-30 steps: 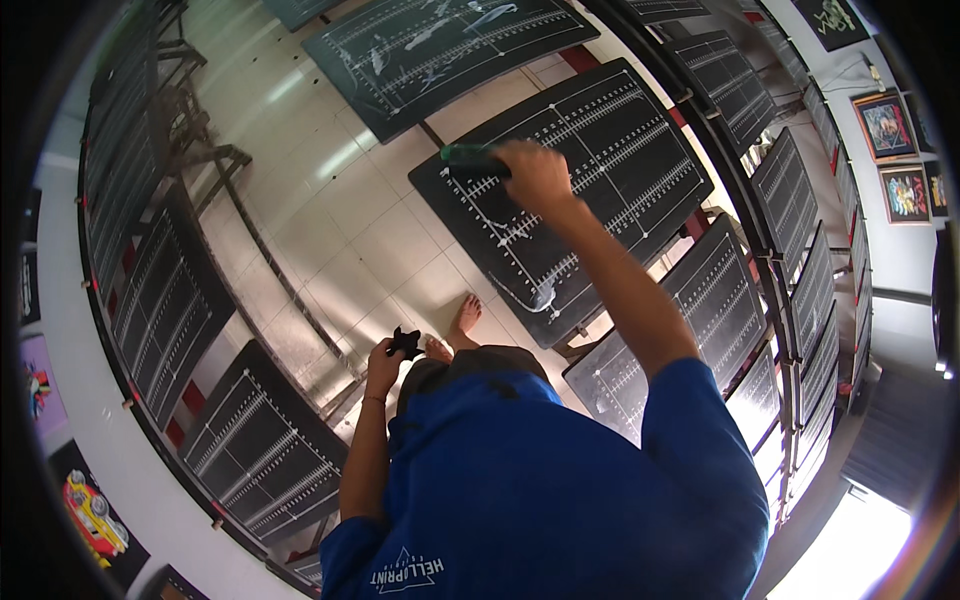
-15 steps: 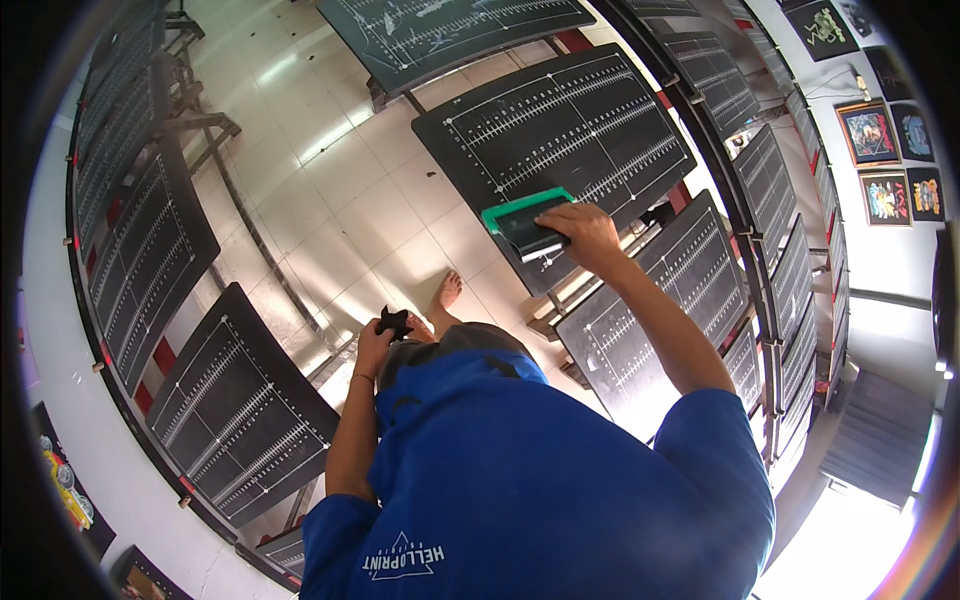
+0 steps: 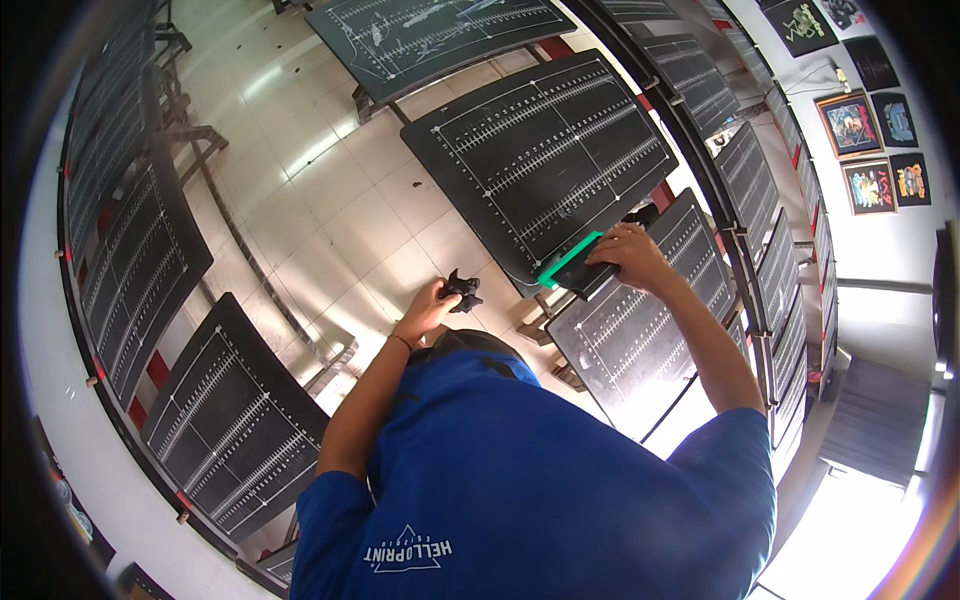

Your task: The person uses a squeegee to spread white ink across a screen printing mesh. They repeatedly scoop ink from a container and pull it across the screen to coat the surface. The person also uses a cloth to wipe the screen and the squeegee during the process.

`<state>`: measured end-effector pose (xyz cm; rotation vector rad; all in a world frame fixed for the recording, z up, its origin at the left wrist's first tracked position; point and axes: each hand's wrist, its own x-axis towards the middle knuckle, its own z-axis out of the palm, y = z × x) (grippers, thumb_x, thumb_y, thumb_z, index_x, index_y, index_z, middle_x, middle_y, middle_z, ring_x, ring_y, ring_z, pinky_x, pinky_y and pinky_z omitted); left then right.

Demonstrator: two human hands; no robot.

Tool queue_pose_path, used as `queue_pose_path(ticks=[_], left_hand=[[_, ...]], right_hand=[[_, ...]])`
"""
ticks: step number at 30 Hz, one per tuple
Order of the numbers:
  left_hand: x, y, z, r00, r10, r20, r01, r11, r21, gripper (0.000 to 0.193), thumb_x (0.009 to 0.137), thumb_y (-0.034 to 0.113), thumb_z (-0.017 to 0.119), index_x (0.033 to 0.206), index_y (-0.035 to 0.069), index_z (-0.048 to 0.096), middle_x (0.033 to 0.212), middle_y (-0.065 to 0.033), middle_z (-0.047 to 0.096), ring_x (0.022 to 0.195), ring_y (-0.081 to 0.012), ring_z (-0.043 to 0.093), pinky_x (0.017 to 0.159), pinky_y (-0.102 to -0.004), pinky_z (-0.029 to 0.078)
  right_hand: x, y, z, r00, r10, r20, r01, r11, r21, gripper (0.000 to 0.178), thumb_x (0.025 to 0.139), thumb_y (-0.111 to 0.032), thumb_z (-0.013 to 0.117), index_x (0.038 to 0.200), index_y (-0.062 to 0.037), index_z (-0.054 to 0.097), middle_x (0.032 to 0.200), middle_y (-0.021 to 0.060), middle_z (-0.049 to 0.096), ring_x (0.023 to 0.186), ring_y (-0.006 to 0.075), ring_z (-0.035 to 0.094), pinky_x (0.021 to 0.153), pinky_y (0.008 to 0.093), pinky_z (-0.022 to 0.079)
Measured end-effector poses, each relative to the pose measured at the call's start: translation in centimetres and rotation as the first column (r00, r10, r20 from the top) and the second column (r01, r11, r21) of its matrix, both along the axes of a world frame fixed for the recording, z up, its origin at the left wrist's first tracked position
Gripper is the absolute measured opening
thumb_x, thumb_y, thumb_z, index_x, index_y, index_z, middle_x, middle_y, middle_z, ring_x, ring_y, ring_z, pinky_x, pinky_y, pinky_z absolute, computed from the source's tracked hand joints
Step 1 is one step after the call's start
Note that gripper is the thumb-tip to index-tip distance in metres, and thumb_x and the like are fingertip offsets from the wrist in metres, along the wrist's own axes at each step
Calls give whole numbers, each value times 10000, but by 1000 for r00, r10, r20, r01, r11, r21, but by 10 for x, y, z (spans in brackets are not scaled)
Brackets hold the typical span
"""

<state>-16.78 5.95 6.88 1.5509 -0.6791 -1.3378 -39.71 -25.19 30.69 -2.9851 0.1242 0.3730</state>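
Note:
My right hand (image 3: 634,256) grips a squeegee (image 3: 572,262) with a bright green edge and a dark body. It is over the near edge of a black board (image 3: 545,160) printed with white ruler scales and grid lines. Whether the green edge touches the board, I cannot tell. In front of my body, my left hand (image 3: 426,312) is closed around a crumpled black cloth (image 3: 464,290), held above the tiled floor. A greyer marked board (image 3: 655,310) lies just right of the squeegee, partly hidden by my right forearm.
More marked boards line a dark rail (image 3: 735,215) on the right. Another row, with a near board (image 3: 235,420), runs along the left. A smudged board (image 3: 440,35) is at the far end. Pale floor tiles (image 3: 350,195) lie between the rows. Framed pictures (image 3: 848,125) hang on the right wall.
My right hand has brought the squeegee nearer and to the right, turning it to a steeper slant at the board's edge. My left hand has moved right and slightly up with the cloth.

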Motion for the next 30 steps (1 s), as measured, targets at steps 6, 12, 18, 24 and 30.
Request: queue_pose_path(ticks=[6,12,18,24,30], left_hand=[[7,-5,37,1000,1,-5,0,992,127,266,902,194,674,1031,-31,616,933,-100,674,847,-162,641,754,-320,524],[59,21,9,988,154,-24,-149,978,144,322,872,154,653,1082,-85,603,976,-153,686,886,-198,669,779,-319,544],[107,62,21,871,483,-93,-450,859,243,270,910,113,622,1106,-70,584,1013,-132,666,882,-191,670,782,-308,568],[138,66,39,785,608,-121,-563,781,272,253,933,125,610,1108,-55,574,1024,-133,652,896,-197,673,741,-306,583],[179,35,54,824,561,-81,-529,811,250,244,935,127,612,1109,-39,572,1036,-126,647,896,-192,661,757,-305,576]], right_hand=[[-14,-55,15,868,-490,80,459,854,243,332,690,-27,726,1018,-75,715,885,87,705,834,233,673,778,359,520],[-3,-91,-9,369,-921,-127,643,154,750,353,700,-99,734,1005,68,672,824,113,695,731,174,656,723,308,519],[51,-106,-47,249,-918,-308,188,-266,945,323,768,-42,668,1071,67,638,937,122,699,823,223,692,785,341,567],[189,-116,-68,353,-916,-189,166,-137,977,336,762,-85,698,1063,57,649,879,90,692,773,183,662,727,307,529],[356,-130,-36,360,-933,-6,434,162,886,357,685,-198,726,957,33,709,873,157,712,809,228,679,748,346,518]])
